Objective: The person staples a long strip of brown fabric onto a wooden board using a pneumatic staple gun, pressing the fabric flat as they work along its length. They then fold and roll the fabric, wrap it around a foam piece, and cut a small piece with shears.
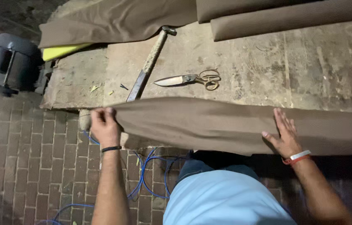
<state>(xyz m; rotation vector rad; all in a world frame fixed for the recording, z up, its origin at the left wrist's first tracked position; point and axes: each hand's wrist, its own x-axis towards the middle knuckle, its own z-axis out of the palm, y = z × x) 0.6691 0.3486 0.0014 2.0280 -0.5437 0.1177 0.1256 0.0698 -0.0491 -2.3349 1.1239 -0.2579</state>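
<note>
A long strip of brown fabric [209, 123] lies folded along the near edge of a worn wooden worktable [267, 71]. My left hand [104, 127] pinches the fabric's left end at the table's corner. My right hand [283, 134] rests flat, fingers spread, on the fabric further right. Behind the fabric lie large scissors [190, 78] with brass handles, blades pointing left, and a hammer [150, 62] with a wrapped handle, lying diagonally.
More brown fabric [126, 18] and rolled pieces [292, 16] cover the table's far side, with yellow foam [61, 51] under the left piece. A grey electric motor [9, 60] stands at the left. Blue cable [151, 175] runs over the brick floor.
</note>
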